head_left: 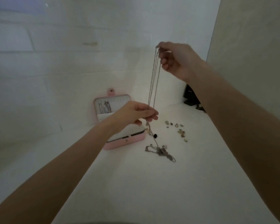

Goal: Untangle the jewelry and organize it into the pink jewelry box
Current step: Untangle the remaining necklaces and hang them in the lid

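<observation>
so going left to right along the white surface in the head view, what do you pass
open pink jewelry box → tangled heap of thin metal chains → scatter of small earrings and charms → dark object at the far right edge

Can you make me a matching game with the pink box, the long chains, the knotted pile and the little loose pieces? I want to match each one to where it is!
Things:
1. pink jewelry box
2. long chains
3. tangled pile
4. small loose pieces

Places:
A. hanging between the right hand and the left hand
B. scattered on the table, right of everything else
C. open on the table, behind the left hand
D. heaped on the table, under the hanging strands

Pairs: 1-C, 2-A, 3-D, 4-B
</observation>
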